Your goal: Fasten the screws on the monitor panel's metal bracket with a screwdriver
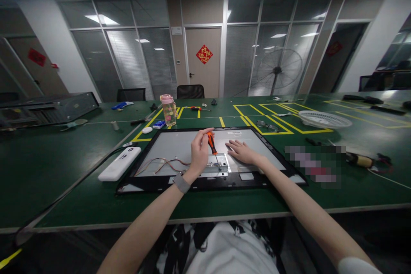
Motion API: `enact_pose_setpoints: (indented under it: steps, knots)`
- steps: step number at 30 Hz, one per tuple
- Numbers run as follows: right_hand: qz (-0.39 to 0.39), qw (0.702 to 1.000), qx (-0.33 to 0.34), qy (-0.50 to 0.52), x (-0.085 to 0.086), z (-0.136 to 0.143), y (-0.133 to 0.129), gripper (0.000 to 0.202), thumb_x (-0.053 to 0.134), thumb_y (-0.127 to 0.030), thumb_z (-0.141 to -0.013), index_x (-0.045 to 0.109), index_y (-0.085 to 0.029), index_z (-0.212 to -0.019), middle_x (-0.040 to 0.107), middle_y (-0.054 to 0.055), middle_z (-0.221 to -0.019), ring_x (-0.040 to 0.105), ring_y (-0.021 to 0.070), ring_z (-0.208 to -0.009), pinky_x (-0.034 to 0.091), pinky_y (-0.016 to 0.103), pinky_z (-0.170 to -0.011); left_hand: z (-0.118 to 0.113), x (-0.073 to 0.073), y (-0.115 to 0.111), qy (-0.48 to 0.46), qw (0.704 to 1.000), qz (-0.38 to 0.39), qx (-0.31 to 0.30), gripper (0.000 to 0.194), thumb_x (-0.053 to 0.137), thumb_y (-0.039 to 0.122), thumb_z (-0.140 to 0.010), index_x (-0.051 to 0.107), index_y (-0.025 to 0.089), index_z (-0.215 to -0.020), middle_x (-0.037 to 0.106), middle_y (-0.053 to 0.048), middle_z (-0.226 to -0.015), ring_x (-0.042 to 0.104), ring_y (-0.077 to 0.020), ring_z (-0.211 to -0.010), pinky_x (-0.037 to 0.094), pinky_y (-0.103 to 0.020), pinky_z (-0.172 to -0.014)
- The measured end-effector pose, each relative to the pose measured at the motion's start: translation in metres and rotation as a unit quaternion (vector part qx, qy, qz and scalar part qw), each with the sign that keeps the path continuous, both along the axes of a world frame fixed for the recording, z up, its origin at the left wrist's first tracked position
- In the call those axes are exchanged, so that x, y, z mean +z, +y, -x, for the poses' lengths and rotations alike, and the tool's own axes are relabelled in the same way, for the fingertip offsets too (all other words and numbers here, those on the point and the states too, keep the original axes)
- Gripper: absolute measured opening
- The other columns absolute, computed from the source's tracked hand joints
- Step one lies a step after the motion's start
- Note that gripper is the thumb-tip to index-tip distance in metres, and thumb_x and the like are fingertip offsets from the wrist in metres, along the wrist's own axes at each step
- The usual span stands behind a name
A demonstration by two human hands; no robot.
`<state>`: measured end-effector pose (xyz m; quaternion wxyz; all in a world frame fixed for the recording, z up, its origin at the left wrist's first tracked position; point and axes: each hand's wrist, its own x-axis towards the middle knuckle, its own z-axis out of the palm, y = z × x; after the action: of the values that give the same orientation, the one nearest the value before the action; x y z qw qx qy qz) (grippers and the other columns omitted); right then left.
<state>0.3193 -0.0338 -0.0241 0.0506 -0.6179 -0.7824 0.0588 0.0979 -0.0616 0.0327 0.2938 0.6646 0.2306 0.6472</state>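
Note:
A flat screen panel [173, 145] with a black frame lies on the green table. My left hand [200, 150], with a grey watch on the wrist, grips an orange and black screwdriver [211, 143]. The screwdriver stands nearly upright, its tip down at a small metal plate with a circuit board [221, 164] near the panel's front edge. Thin coloured wires [163, 161] run from the board to the left across the panel. My right hand [241, 151] lies with its fingers spread on the panel, right of the screwdriver, and holds nothing.
A white power bank [120, 164] lies left of the panel, beside a black cable. Behind the panel stand a pink bottle [168, 111] and a blue packet [159, 124]. Glasses [267, 126], a white basket [325, 119] and a copper-coloured coil [361, 160] are at the right.

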Motion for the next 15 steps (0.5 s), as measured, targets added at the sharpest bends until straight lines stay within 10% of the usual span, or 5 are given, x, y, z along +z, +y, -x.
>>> enact_pose_setpoints:
  steps: [15]
  knots:
    - [0.004,1.000,0.004,0.006,-0.0009,-0.0010,0.0009,0.062,0.025,-0.052,-0.094,0.029,-0.022,-0.148,0.022,0.010,-0.156,0.017,0.0341,-0.143,0.017,0.058,-0.110,0.0012,0.0014,-0.0010,0.018,0.999,-0.042,0.027,0.022,0.047,0.026,-0.094,0.068,0.020,-0.097,0.062,-0.005,-0.095,0.059,-0.0164,-0.092,0.045,-0.027,-0.083]
